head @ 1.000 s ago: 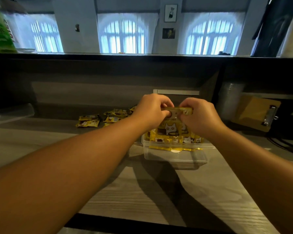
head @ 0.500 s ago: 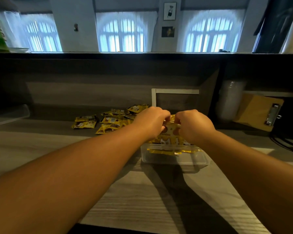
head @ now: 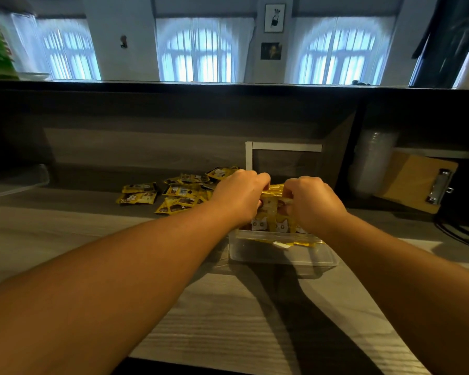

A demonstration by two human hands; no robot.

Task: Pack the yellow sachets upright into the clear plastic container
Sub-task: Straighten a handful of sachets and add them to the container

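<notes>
A clear plastic container (head: 279,255) sits on the wooden counter ahead of me. Several yellow sachets (head: 275,220) with cat faces stand upright in its far half. My left hand (head: 238,197) and my right hand (head: 313,204) both have fingers curled round the top edges of these sachets, one at each side. The near half of the container shows no upright sachets. A loose pile of yellow sachets (head: 179,194) lies flat on the counter to the left, behind my left hand.
A clear lid or tray (head: 15,180) rests at the far left. A stack of clear tubs (head: 374,163) and a brown clipboard (head: 417,182) lean at the right. Dark cables (head: 460,228) lie beside them. A dark raised ledge (head: 228,89) runs behind the counter.
Both hands came down with the sachet from above the container and now hold the sachets' tops inside it. The view shifted slightly.
</notes>
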